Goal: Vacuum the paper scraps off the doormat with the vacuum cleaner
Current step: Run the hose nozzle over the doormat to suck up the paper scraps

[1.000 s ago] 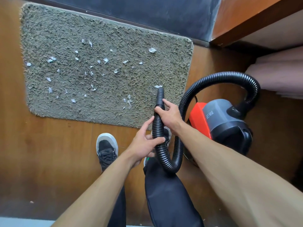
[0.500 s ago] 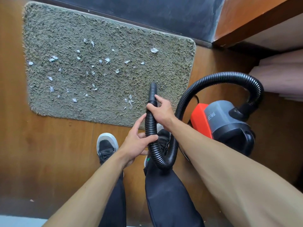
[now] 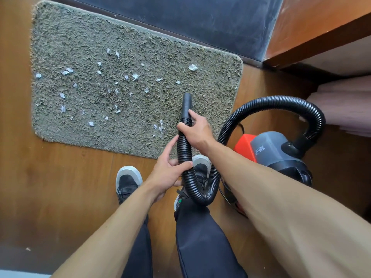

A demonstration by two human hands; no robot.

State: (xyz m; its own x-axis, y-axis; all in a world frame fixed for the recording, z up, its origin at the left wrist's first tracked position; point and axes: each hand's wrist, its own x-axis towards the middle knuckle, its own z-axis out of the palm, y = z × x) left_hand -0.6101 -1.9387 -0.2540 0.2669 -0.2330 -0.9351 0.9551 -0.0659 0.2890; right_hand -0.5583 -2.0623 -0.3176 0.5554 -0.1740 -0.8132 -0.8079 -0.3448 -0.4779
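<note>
A shaggy grey-green doormat lies on the wooden floor, strewn with several white paper scraps. The grey and red vacuum cleaner sits to the right of the mat. Its black ribbed hose loops up and round to me. My right hand grips the hose just behind the smooth nozzle, which points over the mat's near right part. My left hand holds the hose lower down, thumb over it.
A dark wall panel runs behind the mat, with wooden furniture at the upper right and pinkish fabric below it. My two shoes stand on the floor just in front of the mat.
The nozzle and both hands have shifted left and forward over the mat. The scrap that lay at the nozzle tip one second ago is no longer visible.
</note>
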